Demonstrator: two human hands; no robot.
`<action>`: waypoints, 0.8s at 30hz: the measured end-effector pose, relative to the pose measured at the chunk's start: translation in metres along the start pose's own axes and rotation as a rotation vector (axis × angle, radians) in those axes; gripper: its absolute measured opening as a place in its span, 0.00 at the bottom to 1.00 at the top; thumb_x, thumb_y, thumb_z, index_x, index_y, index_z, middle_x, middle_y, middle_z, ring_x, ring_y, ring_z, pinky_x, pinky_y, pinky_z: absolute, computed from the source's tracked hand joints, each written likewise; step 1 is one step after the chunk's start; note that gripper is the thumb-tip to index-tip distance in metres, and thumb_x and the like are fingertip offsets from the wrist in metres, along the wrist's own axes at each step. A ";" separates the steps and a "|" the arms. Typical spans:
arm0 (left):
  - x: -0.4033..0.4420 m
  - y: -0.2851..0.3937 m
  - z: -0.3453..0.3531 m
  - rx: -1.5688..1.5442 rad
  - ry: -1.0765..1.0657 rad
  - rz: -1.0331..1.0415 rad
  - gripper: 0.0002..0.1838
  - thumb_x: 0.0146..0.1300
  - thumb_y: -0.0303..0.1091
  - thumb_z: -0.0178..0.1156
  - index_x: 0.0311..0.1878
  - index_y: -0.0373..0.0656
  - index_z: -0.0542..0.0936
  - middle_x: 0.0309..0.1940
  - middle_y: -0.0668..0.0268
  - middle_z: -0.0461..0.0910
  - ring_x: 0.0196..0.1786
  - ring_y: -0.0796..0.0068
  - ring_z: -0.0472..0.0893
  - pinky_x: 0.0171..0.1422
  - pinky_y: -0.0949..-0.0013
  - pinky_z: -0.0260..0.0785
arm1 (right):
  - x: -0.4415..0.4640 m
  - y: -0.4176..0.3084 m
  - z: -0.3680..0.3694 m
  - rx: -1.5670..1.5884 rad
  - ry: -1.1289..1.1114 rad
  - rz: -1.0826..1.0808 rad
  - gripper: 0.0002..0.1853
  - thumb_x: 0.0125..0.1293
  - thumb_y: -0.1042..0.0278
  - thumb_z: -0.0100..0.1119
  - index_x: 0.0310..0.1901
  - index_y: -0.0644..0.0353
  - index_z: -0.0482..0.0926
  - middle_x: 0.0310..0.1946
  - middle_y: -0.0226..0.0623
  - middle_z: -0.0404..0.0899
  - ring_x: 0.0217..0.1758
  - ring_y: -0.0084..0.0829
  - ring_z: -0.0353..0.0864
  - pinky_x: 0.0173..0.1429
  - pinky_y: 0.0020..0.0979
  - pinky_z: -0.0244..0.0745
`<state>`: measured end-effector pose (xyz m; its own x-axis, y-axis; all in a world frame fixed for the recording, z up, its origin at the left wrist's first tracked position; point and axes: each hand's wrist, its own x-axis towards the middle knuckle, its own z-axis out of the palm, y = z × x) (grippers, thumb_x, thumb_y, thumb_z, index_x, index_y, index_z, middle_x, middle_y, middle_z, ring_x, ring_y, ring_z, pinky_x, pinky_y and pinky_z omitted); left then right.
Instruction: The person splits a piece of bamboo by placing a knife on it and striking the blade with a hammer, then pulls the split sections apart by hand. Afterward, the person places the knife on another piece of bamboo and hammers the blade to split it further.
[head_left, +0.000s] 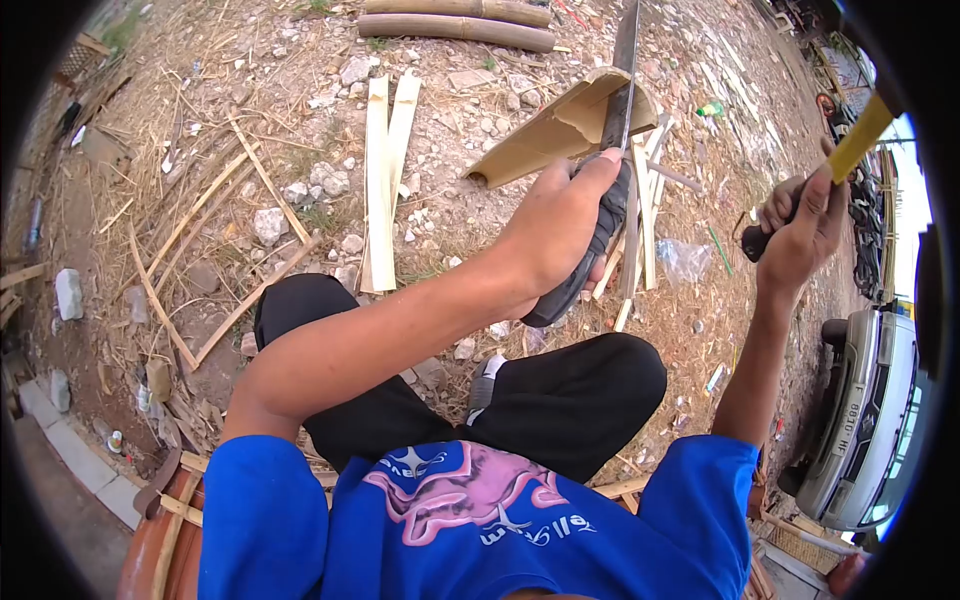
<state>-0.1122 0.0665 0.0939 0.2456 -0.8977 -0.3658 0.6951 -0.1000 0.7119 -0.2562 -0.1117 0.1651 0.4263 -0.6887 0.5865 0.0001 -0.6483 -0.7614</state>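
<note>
My left hand point(562, 220) is closed around the black wrapped handle of a machete point(624, 60), its long blade pointing away from me. The blade crosses the far end of a split bamboo piece point(545, 130); I cannot tell how deep it sits in it. To the right, my right hand point(808, 225) is raised and closed on the black grip of a hammer point(862, 135) with a yellow shaft. The hammer's head is lost at the dark edge of the view.
Two pale bamboo strips point(380, 190) lie ahead on stony ground. Beyond them rest whole bamboo poles point(455, 30). Thin strips point(643, 215) lie past my left hand, near a clear plastic bag point(684, 260). A silver vehicle point(858, 420) stands at the right.
</note>
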 end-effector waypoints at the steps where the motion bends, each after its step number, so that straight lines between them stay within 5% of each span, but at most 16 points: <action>1: -0.001 -0.001 0.002 -0.013 0.004 -0.001 0.22 0.71 0.57 0.48 0.46 0.44 0.68 0.27 0.69 0.68 0.15 0.80 0.70 0.16 0.76 0.65 | -0.012 0.035 -0.007 -0.400 -0.217 -0.013 0.23 0.77 0.55 0.48 0.66 0.59 0.70 0.18 0.22 0.65 0.18 0.12 0.60 0.20 0.17 0.51; 2: 0.000 0.000 0.002 -0.018 0.009 0.007 0.22 0.71 0.57 0.48 0.46 0.44 0.68 0.27 0.69 0.68 0.15 0.80 0.70 0.16 0.76 0.65 | -0.017 0.058 -0.013 -0.794 -0.427 -0.031 0.23 0.76 0.55 0.50 0.66 0.60 0.70 0.19 0.23 0.67 0.19 0.12 0.61 0.21 0.18 0.51; 5: 0.002 0.003 0.001 -0.015 0.006 0.007 0.22 0.71 0.56 0.48 0.46 0.44 0.68 0.26 0.69 0.68 0.14 0.80 0.70 0.16 0.75 0.65 | -0.008 0.051 -0.011 -0.530 -0.326 0.241 0.25 0.74 0.55 0.53 0.66 0.61 0.71 0.22 0.25 0.70 0.23 0.13 0.64 0.23 0.20 0.54; 9: 0.003 0.002 0.001 -0.010 0.021 0.028 0.22 0.71 0.56 0.47 0.46 0.44 0.67 0.25 0.69 0.68 0.14 0.79 0.70 0.16 0.75 0.65 | 0.001 0.023 -0.011 -0.271 -0.229 0.289 0.25 0.74 0.55 0.54 0.66 0.63 0.71 0.24 0.26 0.69 0.26 0.14 0.65 0.28 0.20 0.59; 12: 0.004 0.004 0.004 0.013 0.020 0.019 0.23 0.71 0.57 0.47 0.45 0.43 0.67 0.25 0.69 0.68 0.13 0.79 0.70 0.16 0.75 0.65 | -0.012 0.035 -0.004 -0.365 -0.264 0.278 0.26 0.74 0.54 0.54 0.65 0.63 0.71 0.28 0.29 0.74 0.26 0.16 0.67 0.29 0.22 0.62; 13: 0.004 0.004 0.004 0.025 0.025 0.019 0.23 0.71 0.57 0.47 0.45 0.43 0.67 0.25 0.69 0.68 0.13 0.79 0.70 0.16 0.75 0.65 | -0.015 0.039 -0.003 -0.650 -0.360 0.257 0.27 0.74 0.51 0.53 0.65 0.64 0.71 0.34 0.34 0.79 0.28 0.19 0.70 0.31 0.26 0.66; 14: 0.002 0.002 0.004 0.036 0.031 0.015 0.23 0.71 0.57 0.47 0.45 0.43 0.67 0.25 0.68 0.68 0.14 0.79 0.70 0.16 0.75 0.65 | -0.021 0.047 -0.003 -0.571 -0.394 0.242 0.29 0.73 0.49 0.53 0.65 0.65 0.71 0.39 0.39 0.82 0.30 0.22 0.72 0.34 0.29 0.69; 18: 0.002 0.002 0.000 0.052 0.025 0.020 0.23 0.71 0.57 0.46 0.45 0.43 0.67 0.25 0.68 0.68 0.14 0.80 0.70 0.15 0.75 0.64 | -0.007 0.026 -0.009 -0.384 -0.282 0.252 0.26 0.74 0.54 0.54 0.65 0.63 0.71 0.28 0.30 0.75 0.25 0.15 0.67 0.28 0.21 0.63; 20: 0.002 0.003 -0.002 0.050 0.020 0.009 0.23 0.71 0.57 0.46 0.45 0.43 0.67 0.25 0.68 0.68 0.13 0.79 0.70 0.15 0.75 0.64 | 0.005 0.004 -0.011 -0.184 -0.158 0.140 0.22 0.76 0.58 0.50 0.66 0.60 0.70 0.19 0.20 0.63 0.19 0.09 0.58 0.20 0.16 0.50; 24: 0.002 0.004 -0.002 0.045 0.026 0.006 0.23 0.71 0.57 0.46 0.44 0.43 0.68 0.24 0.68 0.68 0.13 0.79 0.70 0.15 0.75 0.65 | -0.003 0.005 0.007 0.086 0.004 -0.006 0.21 0.77 0.58 0.48 0.65 0.59 0.70 0.18 0.20 0.61 0.17 0.10 0.57 0.19 0.15 0.52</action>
<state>-0.1075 0.0648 0.0953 0.2673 -0.8872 -0.3761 0.6629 -0.1140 0.7400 -0.2509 -0.1108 0.1579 0.4223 -0.6860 0.5924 0.0809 -0.6225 -0.7785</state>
